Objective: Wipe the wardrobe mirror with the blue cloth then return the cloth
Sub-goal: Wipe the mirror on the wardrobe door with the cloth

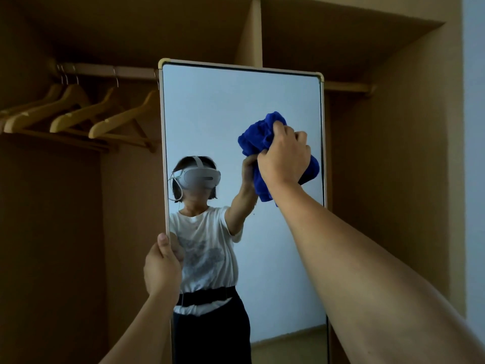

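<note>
A tall framed mirror [275,258] stands upright inside an open wooden wardrobe. My right hand [284,158] is raised and bunches a blue cloth [258,136] against the glass near the mirror's right edge, about a third of the way down. Part of the cloth hangs below my wrist. My left hand [162,266] grips the mirror's left frame edge lower down, thumb on the front. The glass reflects a person in a white T-shirt with a headset, along with the cloth and arm.
A wooden rail [105,72] at upper left carries several bare wooden hangers [78,111]. A vertical divider [253,30] rises behind the mirror's top. The wardrobe's right side wall [409,153] stands close to the mirror. A pale room wall [473,127] lies at far right.
</note>
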Demonstrator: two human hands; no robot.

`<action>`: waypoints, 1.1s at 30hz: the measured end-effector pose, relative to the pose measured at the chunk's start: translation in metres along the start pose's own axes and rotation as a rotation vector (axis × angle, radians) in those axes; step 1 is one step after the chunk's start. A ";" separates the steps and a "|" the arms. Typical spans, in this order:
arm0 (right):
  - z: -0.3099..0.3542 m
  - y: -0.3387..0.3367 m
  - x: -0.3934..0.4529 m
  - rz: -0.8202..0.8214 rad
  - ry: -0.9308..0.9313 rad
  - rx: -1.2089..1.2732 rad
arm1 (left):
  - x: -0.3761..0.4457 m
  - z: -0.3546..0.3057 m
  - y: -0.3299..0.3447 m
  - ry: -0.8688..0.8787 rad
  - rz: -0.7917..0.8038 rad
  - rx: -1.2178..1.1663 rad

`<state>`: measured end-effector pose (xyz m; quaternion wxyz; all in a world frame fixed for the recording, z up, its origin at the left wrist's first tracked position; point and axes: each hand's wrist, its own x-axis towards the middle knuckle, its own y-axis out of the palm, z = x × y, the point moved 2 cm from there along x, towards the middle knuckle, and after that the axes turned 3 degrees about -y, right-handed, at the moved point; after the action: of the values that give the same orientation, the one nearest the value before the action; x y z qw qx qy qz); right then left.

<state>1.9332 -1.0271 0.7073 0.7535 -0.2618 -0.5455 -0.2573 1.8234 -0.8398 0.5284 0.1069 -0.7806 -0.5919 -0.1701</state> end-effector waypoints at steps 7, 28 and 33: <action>0.017 0.003 -0.008 0.010 -0.073 0.008 | 0.000 -0.002 -0.001 0.016 0.001 0.025; 0.026 0.015 -0.044 -0.066 -0.545 0.046 | 0.002 0.000 0.004 -0.037 -0.051 0.031; 0.005 0.013 -0.041 -0.112 -0.515 0.030 | 0.003 0.000 0.004 -0.033 -0.046 0.002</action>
<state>1.9275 -1.0099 0.6677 0.5782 -0.2770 -0.7365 -0.2155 1.8279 -0.8382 0.5299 0.0939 -0.7692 -0.6117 -0.1592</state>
